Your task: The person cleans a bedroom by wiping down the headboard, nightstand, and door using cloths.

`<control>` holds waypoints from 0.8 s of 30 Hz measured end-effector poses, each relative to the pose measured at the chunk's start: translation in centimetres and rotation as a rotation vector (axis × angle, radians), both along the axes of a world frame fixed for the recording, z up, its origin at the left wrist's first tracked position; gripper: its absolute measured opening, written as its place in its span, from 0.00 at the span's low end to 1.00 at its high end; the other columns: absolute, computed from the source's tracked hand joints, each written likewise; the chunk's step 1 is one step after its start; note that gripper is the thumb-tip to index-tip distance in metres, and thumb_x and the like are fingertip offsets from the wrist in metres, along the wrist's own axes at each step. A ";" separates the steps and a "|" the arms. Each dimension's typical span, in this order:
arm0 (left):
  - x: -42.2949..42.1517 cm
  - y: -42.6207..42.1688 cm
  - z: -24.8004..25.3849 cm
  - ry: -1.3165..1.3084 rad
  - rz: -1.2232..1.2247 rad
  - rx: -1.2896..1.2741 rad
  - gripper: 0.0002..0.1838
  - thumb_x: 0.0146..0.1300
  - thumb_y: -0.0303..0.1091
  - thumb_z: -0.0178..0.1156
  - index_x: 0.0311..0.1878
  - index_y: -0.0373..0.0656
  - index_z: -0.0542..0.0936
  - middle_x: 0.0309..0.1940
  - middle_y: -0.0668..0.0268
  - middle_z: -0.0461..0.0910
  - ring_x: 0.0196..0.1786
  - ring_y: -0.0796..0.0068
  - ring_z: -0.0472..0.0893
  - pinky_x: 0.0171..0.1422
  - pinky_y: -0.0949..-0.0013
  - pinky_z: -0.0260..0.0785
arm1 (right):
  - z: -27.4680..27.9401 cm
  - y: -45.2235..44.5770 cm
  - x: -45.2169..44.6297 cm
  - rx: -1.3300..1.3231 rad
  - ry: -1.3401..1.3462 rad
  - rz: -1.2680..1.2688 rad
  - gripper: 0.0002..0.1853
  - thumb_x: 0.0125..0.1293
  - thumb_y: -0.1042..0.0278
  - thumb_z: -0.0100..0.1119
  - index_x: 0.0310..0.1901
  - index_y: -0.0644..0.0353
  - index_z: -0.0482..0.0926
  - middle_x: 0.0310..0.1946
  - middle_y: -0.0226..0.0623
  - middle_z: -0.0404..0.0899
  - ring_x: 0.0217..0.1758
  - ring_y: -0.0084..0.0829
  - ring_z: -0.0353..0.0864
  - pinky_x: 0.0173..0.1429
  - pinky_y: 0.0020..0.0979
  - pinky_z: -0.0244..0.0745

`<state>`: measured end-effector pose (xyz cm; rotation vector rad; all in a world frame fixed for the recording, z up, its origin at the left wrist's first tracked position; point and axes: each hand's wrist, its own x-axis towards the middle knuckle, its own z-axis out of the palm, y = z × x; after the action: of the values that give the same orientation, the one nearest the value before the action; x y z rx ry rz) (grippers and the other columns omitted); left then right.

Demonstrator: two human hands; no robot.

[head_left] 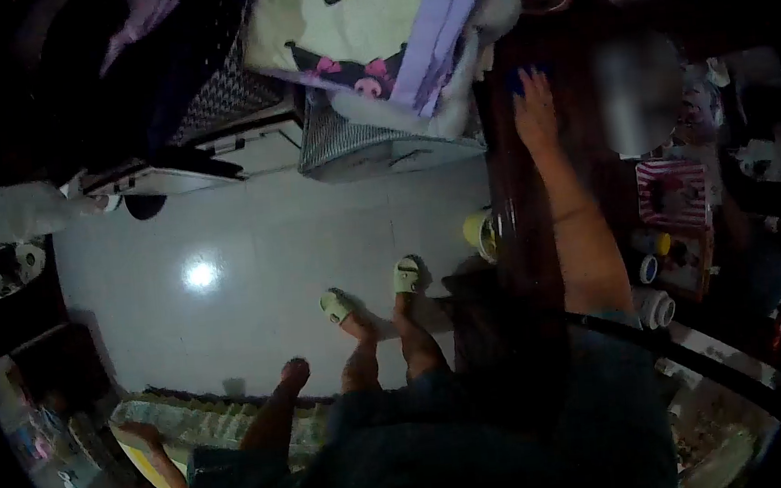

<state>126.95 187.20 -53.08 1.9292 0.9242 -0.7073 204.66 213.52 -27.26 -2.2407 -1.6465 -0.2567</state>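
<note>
My right arm reaches forward over a dark wooden tabletop (520, 197). My right hand (537, 122) presses down on a small blue cloth (515, 80), its fingers covering much of it. To the right of this hand is a pale upright object (640, 96), blurred. On the other side, low in the view, my left hand (296, 372) hangs above the floor near a patterned bed edge. It looks compact and dim, and its fingers cannot be made out. No object shows in it.
A grey fabric bin (392, 147) holding a cartoon-print cushion (338, 37) stands left of the table. Below it is a yellow container (479, 232). A striped box (673, 192) and several jars line the right side. Green slippers (407, 276) are on the tiled floor (253, 246).
</note>
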 end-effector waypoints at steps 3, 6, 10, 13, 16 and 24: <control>-2.4 -1.2 5.6 0.143 0.316 -0.077 0.12 0.57 0.40 0.62 0.38 0.43 0.82 0.39 0.55 0.83 0.44 0.54 0.83 0.48 0.51 0.76 | 1.6 2.6 2.0 -0.119 -0.069 -0.055 0.28 0.69 0.63 0.52 0.70 0.53 0.63 0.73 0.42 0.57 0.77 0.46 0.53 0.76 0.53 0.50; -4.4 -4.4 7.0 0.026 0.672 -0.130 0.13 0.55 0.42 0.63 0.40 0.45 0.82 0.41 0.57 0.82 0.46 0.57 0.82 0.49 0.52 0.75 | 1.1 0.5 5.0 -0.208 -0.118 -0.177 0.27 0.71 0.58 0.50 0.70 0.48 0.63 0.73 0.40 0.57 0.77 0.43 0.53 0.73 0.56 0.53; -0.7 -5.4 14.9 0.221 -0.245 0.022 0.09 0.56 0.41 0.60 0.36 0.49 0.83 0.39 0.59 0.81 0.42 0.61 0.82 0.45 0.58 0.76 | 1.8 -9.1 7.3 -0.216 -0.285 -0.301 0.23 0.70 0.54 0.50 0.64 0.53 0.69 0.62 0.43 0.68 0.63 0.43 0.67 0.62 0.52 0.66; -2.2 -11.3 11.6 0.276 0.005 0.127 0.09 0.56 0.41 0.60 0.30 0.46 0.83 0.30 0.59 0.82 0.36 0.58 0.83 0.39 0.57 0.76 | -2.7 -20.6 11.3 -0.115 -0.432 -0.072 0.23 0.67 0.53 0.56 0.56 0.61 0.76 0.49 0.48 0.78 0.47 0.47 0.78 0.53 0.44 0.75; -0.1 -10.7 19.1 0.140 -0.150 0.362 0.12 0.54 0.42 0.61 0.35 0.44 0.83 0.39 0.59 0.83 0.43 0.56 0.83 0.45 0.54 0.77 | 0.3 -26.6 4.7 -0.106 -0.247 -0.135 0.21 0.64 0.59 0.58 0.54 0.64 0.78 0.50 0.50 0.79 0.49 0.46 0.80 0.51 0.43 0.75; -2.2 -17.8 14.1 0.098 0.600 0.290 0.12 0.53 0.41 0.62 0.37 0.47 0.81 0.41 0.63 0.81 0.50 0.59 0.80 0.44 0.54 0.75 | 2.7 -28.2 -7.4 -0.868 -0.078 -0.349 0.19 0.67 0.60 0.54 0.55 0.61 0.77 0.51 0.46 0.75 0.47 0.42 0.77 0.49 0.43 0.73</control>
<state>124.70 169.41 -38.96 1.7218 1.6437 -0.3234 197.27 185.31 -24.56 -3.1847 -1.5688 0.3780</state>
